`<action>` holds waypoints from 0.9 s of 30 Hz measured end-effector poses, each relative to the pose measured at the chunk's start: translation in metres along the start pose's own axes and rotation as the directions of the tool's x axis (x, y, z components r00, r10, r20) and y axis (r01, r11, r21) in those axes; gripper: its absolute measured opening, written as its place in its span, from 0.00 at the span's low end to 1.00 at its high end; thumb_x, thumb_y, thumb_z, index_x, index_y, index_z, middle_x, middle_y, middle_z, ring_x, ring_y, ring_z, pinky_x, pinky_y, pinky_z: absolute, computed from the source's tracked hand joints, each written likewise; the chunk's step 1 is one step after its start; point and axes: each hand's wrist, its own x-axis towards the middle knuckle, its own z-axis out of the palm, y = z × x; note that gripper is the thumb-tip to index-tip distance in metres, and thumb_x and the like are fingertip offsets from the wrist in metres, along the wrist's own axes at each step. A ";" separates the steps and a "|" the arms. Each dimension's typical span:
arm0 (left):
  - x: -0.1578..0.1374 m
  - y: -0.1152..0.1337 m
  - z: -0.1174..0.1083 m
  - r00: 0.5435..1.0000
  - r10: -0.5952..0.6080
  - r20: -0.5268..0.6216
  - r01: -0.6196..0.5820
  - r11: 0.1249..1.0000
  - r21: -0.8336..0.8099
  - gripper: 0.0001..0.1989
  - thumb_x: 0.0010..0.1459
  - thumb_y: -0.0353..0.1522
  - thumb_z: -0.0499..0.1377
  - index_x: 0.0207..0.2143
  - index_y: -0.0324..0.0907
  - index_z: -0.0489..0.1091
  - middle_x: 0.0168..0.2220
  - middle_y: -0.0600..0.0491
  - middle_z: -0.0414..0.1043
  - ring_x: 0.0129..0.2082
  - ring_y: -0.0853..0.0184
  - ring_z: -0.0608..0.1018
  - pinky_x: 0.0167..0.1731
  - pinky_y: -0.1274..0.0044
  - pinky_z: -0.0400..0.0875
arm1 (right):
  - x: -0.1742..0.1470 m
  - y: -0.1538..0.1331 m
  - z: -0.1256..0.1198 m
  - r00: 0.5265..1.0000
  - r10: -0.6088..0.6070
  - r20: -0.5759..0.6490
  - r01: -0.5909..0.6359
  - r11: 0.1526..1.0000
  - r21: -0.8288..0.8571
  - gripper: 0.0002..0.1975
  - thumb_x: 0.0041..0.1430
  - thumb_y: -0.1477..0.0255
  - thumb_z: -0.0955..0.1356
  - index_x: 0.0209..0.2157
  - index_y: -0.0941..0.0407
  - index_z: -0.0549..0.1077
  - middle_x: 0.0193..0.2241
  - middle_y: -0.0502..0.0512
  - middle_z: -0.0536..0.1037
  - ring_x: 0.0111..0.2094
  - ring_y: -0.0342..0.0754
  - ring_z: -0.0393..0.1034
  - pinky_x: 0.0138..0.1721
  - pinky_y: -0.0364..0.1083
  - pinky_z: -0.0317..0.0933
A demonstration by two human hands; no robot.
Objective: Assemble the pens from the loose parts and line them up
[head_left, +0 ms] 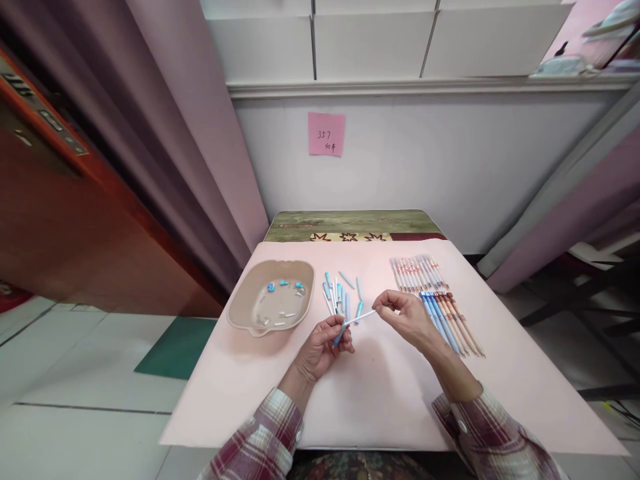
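Between thumb and fingers, my left hand [323, 347] grips a blue pen barrel [339, 337], held at a tilt above the pink table cover. My right hand [404, 316] pinches the far end of a thin white pen refill [361, 317]. The refill's other end meets the top of the barrel; whether it sits inside cannot be made out. Just beyond my hands lie loose blue and white pen parts [338, 293], with two slim grey-blue pieces [359, 289] a little apart from them.
On the left stands a beige plastic basin [240, 320] holding small blue and clear pieces. Pens lie in rows at the right: patterned ones [417, 273] behind, blue ones [440, 323] and brownish ones [463, 323] in front. A pink note [327, 134] sticks to the wall.
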 end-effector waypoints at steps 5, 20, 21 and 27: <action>-0.001 0.000 0.001 1.000 0.010 0.019 -0.011 1.000 0.015 0.10 0.54 0.29 0.62 0.39 0.36 0.70 0.27 0.51 0.72 0.26 0.68 0.74 0.31 0.73 0.73 | 0.001 -0.001 0.000 1.000 0.003 -0.025 -0.003 1.000 -0.014 0.08 0.48 0.73 0.64 0.25 0.57 0.75 0.18 0.47 0.67 0.21 0.41 0.57 0.23 0.40 0.51; -0.003 0.001 0.009 0.995 -0.072 0.062 0.060 0.982 0.180 0.11 0.54 0.31 0.63 0.39 0.34 0.72 0.28 0.46 0.76 0.26 0.65 0.78 0.32 0.70 0.74 | 0.010 -0.015 0.003 0.990 0.038 0.135 -0.051 0.994 0.092 0.07 0.50 0.68 0.68 0.27 0.58 0.74 0.18 0.46 0.67 0.20 0.40 0.58 0.22 0.39 0.53; -0.003 0.001 0.009 0.995 -0.077 0.066 0.063 0.980 0.187 0.11 0.54 0.31 0.63 0.39 0.33 0.72 0.28 0.45 0.77 0.26 0.64 0.78 0.33 0.70 0.74 | 0.012 -0.015 0.006 0.986 0.037 0.161 -0.061 0.987 0.146 0.09 0.51 0.66 0.68 0.27 0.58 0.73 0.18 0.46 0.68 0.20 0.40 0.60 0.22 0.39 0.55; -0.002 0.001 0.006 0.992 -0.104 0.070 0.087 0.973 0.213 0.11 0.55 0.32 0.63 0.37 0.33 0.72 0.30 0.43 0.78 0.25 0.65 0.79 0.31 0.73 0.74 | 0.017 -0.001 0.027 0.967 0.055 0.248 -0.132 0.943 0.305 0.17 0.52 0.58 0.70 0.23 0.58 0.70 0.21 0.51 0.74 0.24 0.42 0.67 0.29 0.42 0.63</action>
